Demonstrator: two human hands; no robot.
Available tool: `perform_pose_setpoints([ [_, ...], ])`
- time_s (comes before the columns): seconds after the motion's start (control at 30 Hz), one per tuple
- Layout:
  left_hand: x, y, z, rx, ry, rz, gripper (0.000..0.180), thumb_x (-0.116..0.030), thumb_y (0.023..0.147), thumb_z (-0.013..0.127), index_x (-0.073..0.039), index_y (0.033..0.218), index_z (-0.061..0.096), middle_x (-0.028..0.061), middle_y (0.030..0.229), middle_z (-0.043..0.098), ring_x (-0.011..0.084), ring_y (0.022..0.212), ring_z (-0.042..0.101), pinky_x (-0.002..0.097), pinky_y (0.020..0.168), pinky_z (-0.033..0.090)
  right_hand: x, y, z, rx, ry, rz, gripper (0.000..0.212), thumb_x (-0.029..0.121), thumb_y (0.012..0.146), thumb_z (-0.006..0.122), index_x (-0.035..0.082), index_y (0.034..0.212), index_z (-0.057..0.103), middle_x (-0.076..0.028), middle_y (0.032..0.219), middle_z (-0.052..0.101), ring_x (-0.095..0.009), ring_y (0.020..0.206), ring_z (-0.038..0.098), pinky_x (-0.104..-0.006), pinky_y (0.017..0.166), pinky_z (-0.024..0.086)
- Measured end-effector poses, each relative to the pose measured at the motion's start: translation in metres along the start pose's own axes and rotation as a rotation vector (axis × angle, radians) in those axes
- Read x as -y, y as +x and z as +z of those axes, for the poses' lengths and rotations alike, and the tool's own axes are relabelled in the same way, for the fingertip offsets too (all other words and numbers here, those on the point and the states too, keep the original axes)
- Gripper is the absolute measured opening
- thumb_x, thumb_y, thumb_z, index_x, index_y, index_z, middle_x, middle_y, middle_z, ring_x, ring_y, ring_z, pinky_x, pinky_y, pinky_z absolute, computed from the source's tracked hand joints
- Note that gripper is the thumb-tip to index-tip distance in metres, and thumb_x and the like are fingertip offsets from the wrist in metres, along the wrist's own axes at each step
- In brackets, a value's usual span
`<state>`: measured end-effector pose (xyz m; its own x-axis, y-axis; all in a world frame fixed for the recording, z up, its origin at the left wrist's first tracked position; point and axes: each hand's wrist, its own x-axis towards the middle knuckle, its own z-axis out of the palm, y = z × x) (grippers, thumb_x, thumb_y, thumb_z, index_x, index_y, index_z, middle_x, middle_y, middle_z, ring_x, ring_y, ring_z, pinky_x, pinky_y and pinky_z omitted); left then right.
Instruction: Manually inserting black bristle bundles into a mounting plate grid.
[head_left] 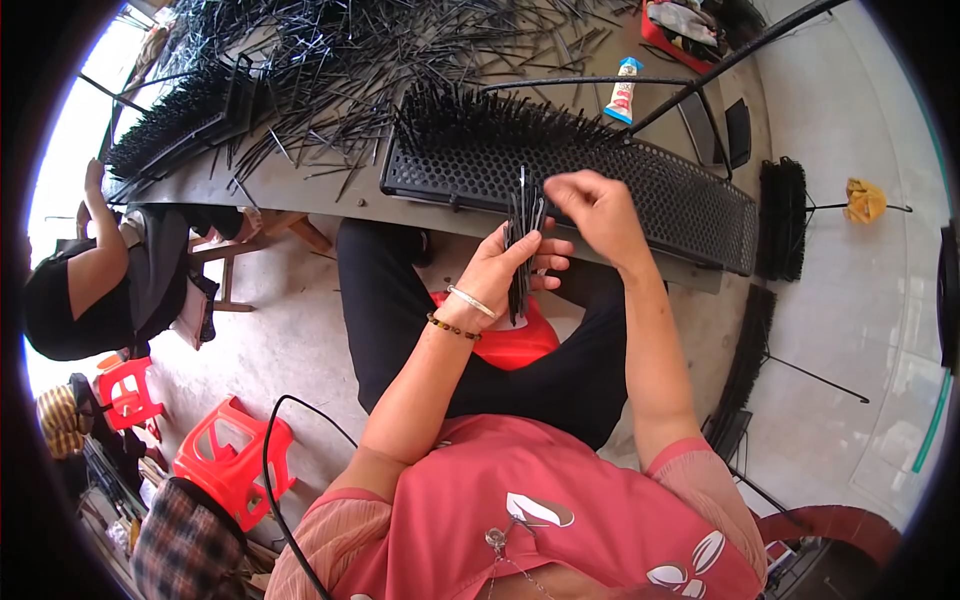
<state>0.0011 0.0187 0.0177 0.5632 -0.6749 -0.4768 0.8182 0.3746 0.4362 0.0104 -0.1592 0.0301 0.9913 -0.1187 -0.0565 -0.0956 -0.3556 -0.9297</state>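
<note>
My left hand is closed around a bundle of thin black strips, held upright in front of the table's near edge. Just right of the bundle's top is my right hand, its fingers curled together and slightly blurred; whatever they may pinch cannot be made out. Beyond both hands lies a long black perforated tray on the table. Black strips stand densely in the holes along its far left part, like bristles, while holes show along the near side and right end.
Loose black strips are heaped over the table. A second bristled tray lies at left, beside another person's arm. A black rod crosses above the tray. A snack packet and red stools are around.
</note>
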Motion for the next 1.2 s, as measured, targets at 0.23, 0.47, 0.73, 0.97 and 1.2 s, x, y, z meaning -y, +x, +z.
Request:
perform_pose_setpoints([
  [0.23, 0.006, 0.003, -0.002, 0.007, 0.033, 0.042, 0.020, -0.016, 0.097, 0.048, -0.002, 0.112, 0.051, 0.0131, 0.101, 0.064, 0.0189, 0.087, 0.065, 0.0342, 0.072, 0.058, 0.001, -0.016, 0.003, 0.061, 0.176, 0.115, 0.016, 0.010, 0.083, 0.069, -0.004, 0.091, 0.068, -0.004, 0.082, 0.066, -0.009, 0.076, 0.060, -0.0229, 0.068, 0.047],
  [0.47, 0.002, -0.003, 0.000, 0.012, 0.114, -0.004, 0.019, -0.013, 0.098, 0.046, 0.000, 0.110, 0.053, 0.0136, 0.099, 0.064, 0.0195, 0.086, 0.065, 0.0349, 0.074, 0.058, 0.005, -0.016, 0.001, 0.082, 0.217, 0.237, 0.017, 0.011, 0.082, 0.070, -0.004, 0.089, 0.069, -0.005, 0.079, 0.067, -0.009, 0.072, 0.060, -0.0233, 0.066, 0.047],
  [0.73, 0.000, -0.007, 0.000, 0.011, 0.085, -0.004, 0.021, -0.014, 0.097, 0.047, 0.001, 0.111, 0.054, 0.0148, 0.100, 0.065, 0.0211, 0.087, 0.066, 0.0352, 0.075, 0.057, 0.005, -0.019, 0.005, 0.044, 0.279, 0.298, 0.020, 0.014, 0.081, 0.071, -0.005, 0.090, 0.069, -0.006, 0.078, 0.067, -0.009, 0.071, 0.059, -0.0232, 0.063, 0.047],
  [0.97, 0.010, 0.004, -0.020, -0.077, 0.014, 0.062, 0.027, -0.017, 0.095, 0.052, -0.004, 0.119, 0.056, 0.0131, 0.108, 0.064, 0.0244, 0.096, 0.064, 0.0407, 0.079, 0.057, 0.006, -0.021, -0.005, -0.036, 0.384, 0.338, 0.017, 0.017, 0.087, 0.065, 0.002, 0.093, 0.068, -0.002, 0.081, 0.068, -0.007, 0.069, 0.061, -0.0200, 0.062, 0.046],
  [1.2, 0.003, 0.000, -0.022, -0.131, 0.004, 0.062, 0.029, -0.015, 0.095, 0.052, 0.001, 0.118, 0.055, 0.0153, 0.109, 0.063, 0.0275, 0.102, 0.063, 0.0406, 0.079, 0.057, 0.016, -0.021, -0.011, -0.275, 0.432, 0.215, 0.017, 0.017, 0.087, 0.066, 0.002, 0.095, 0.068, -0.004, 0.085, 0.069, -0.007, 0.069, 0.062, -0.0185, 0.061, 0.045],
])
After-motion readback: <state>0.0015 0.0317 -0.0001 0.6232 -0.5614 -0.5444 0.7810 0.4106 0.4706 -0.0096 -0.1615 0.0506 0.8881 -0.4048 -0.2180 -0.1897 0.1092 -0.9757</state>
